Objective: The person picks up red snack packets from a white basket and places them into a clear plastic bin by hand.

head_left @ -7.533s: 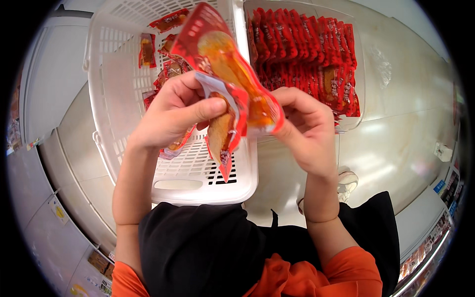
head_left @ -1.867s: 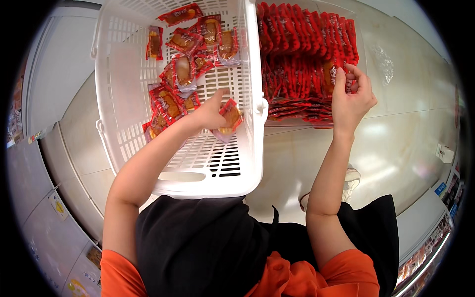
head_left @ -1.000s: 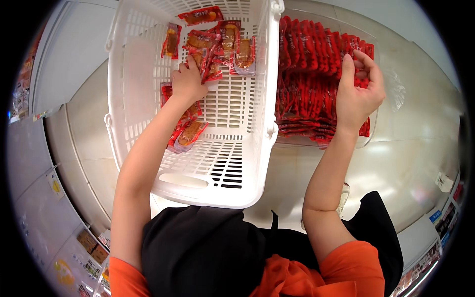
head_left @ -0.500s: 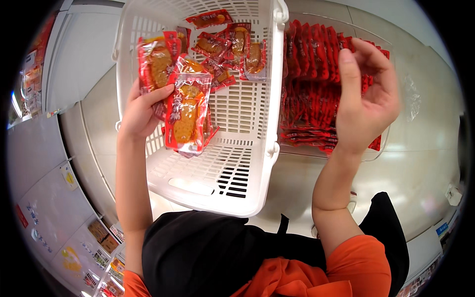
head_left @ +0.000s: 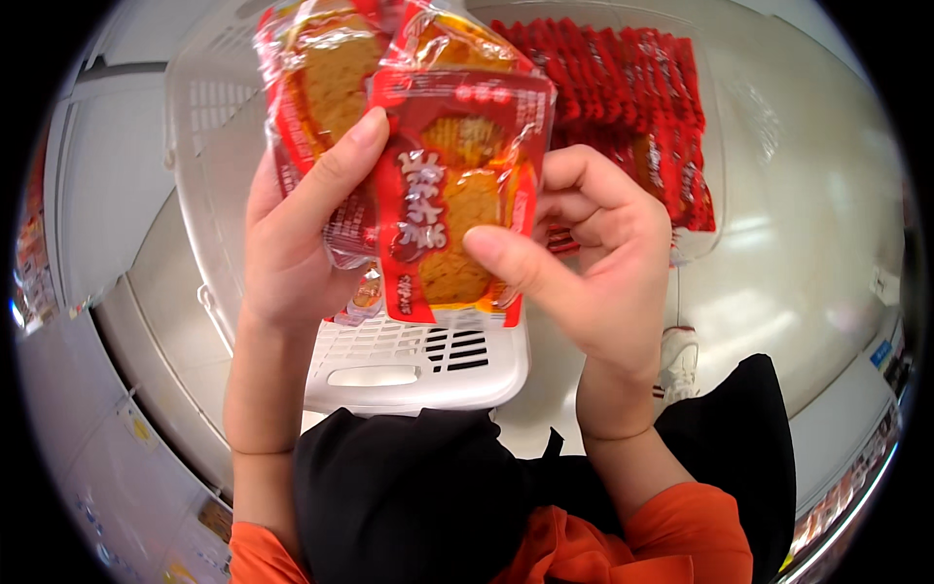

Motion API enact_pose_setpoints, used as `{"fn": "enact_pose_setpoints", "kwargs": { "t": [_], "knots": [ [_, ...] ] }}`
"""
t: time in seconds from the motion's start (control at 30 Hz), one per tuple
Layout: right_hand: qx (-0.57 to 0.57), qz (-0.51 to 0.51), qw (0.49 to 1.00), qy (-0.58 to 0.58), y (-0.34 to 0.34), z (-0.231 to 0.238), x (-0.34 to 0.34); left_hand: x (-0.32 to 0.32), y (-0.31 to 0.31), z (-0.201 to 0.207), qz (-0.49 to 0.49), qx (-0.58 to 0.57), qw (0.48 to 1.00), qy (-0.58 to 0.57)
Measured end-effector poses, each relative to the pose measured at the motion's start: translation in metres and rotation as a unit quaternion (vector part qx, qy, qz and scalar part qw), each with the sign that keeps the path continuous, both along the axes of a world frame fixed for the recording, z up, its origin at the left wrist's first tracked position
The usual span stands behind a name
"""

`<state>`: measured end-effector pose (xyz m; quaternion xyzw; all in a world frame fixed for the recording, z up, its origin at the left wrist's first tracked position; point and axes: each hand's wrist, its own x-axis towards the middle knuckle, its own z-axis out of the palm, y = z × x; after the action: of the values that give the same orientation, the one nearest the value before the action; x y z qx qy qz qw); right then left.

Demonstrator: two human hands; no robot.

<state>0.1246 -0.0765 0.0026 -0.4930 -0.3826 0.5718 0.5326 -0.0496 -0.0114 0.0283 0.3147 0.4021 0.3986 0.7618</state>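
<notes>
My left hand (head_left: 297,238) grips a fanned bunch of red snack packets, its thumb pressed across their edges. Foremost is a red and clear sealed snack packet (head_left: 467,195) with flat orange-brown food showing through. My right hand (head_left: 608,258) pinches this packet at its right side, thumb on the front and fingers behind. Another snack packet (head_left: 336,73) in the bunch shows a similar orange-brown piece. Both hands are raised over a white slotted plastic basket (head_left: 462,389); the bunch hides most of its inside.
To the right of the basket, rows of red packets (head_left: 623,78) stand packed in a clear plastic bin (head_left: 718,146). Pale floor tiles (head_left: 778,282) lie right of it. A white shoe (head_left: 679,360) shows below the bin. Grey cabinet panels (head_left: 88,389) run along the left.
My right hand has come left from above the bin and taken hold of the front packet. The bunch in my left hand is now higher and closer to view.
</notes>
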Motion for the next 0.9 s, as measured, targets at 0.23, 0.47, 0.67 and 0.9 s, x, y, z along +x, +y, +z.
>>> {"fn": "enact_pose_setpoints", "kwargs": {
  "t": [0.23,0.47,0.67,0.9],
  "knots": [
    [-0.041,-0.136,0.990,-0.023,-0.030,0.032,0.020,0.033,-0.017,0.016,-0.091,-0.010,0.996,0.008],
    [-0.104,-0.163,0.978,0.073,-0.044,0.030,0.031,0.048,-0.029,-0.004,-0.088,0.021,0.995,0.049],
    [-0.072,-0.322,0.943,-0.051,-0.071,-0.013,0.091,0.032,-0.025,-0.023,-0.046,-0.002,0.993,0.105],
    [-0.058,-0.350,0.920,-0.164,-0.066,-0.032,0.095,0.026,-0.024,-0.024,-0.068,-0.030,0.993,0.097]
  ]
}}
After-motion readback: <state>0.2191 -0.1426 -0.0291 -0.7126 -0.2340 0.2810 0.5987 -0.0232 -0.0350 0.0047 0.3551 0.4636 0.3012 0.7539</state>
